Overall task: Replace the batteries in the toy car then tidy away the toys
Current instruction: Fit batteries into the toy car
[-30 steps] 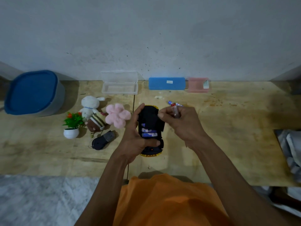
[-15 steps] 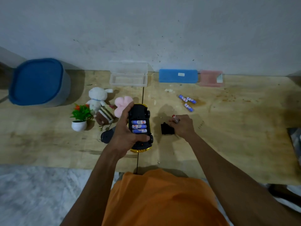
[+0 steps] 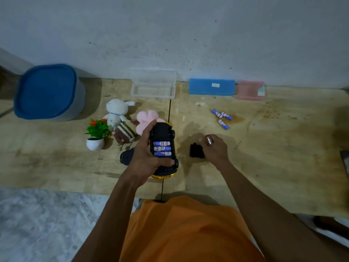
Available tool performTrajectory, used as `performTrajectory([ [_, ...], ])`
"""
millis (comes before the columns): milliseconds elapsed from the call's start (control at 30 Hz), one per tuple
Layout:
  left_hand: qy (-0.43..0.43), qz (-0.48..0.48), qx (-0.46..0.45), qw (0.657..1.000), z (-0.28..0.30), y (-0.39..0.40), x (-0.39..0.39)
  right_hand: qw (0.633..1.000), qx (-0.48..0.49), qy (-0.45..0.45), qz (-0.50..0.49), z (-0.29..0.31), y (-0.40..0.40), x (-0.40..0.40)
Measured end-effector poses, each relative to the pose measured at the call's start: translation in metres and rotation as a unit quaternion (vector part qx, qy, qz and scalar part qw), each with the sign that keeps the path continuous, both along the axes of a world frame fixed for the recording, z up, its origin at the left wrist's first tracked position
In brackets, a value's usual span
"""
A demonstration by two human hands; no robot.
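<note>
— Upturned black-and-yellow plastic toy car (image 3: 164, 148), gripped in left hand (image 3: 145, 157) above worktop's near edge, three blue batteries seated.
— Right hand (image 3: 213, 151)?
— Curled round small screwdriver (image 3: 209, 140), fingertips touching black battery cover (image 3: 196, 153).

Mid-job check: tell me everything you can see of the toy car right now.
The toy car is held upside down above the wooden table, gripped by the left hand. Its underside looks like black plastic, with black wheels at the corners and a yellow body edge showing at both ends. The battery bay is uncovered, with three blue-and-white batteries lying side by side inside. It partly hides the pink plush behind it.
</note>
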State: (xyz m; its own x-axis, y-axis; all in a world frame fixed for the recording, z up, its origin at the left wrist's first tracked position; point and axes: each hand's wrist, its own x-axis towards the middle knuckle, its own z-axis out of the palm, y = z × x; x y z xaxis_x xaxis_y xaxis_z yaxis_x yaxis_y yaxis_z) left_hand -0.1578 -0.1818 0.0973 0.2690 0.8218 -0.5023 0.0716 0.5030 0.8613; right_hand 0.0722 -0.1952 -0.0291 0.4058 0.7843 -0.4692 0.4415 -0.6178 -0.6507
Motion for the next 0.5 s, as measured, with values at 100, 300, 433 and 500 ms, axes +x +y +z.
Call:
performTrajectory([
  [100, -0.003, -0.001, 0.003, 1.0, -0.001, 0.0, 0.003, 0.999, -0.003, 0.026, -0.045, -0.001, -0.015, 0.003],
  [300, -0.014, -0.015, -0.007, 1.0, -0.006, -0.009, 0.021, 0.995, 0.009, -0.037, -0.09, 0.0, -0.047, 0.011],
  [433, -0.017, -0.025, -0.007, 1.0, -0.008, -0.018, 0.035, 0.992, -0.018, -0.047, -0.116, 0.001, -0.055, 0.016],
  [500, -0.017, -0.031, -0.007, 0.999, -0.009, -0.022, 0.041, 0.99, -0.035, -0.052, -0.123, -0.001, -0.057, 0.019],
])
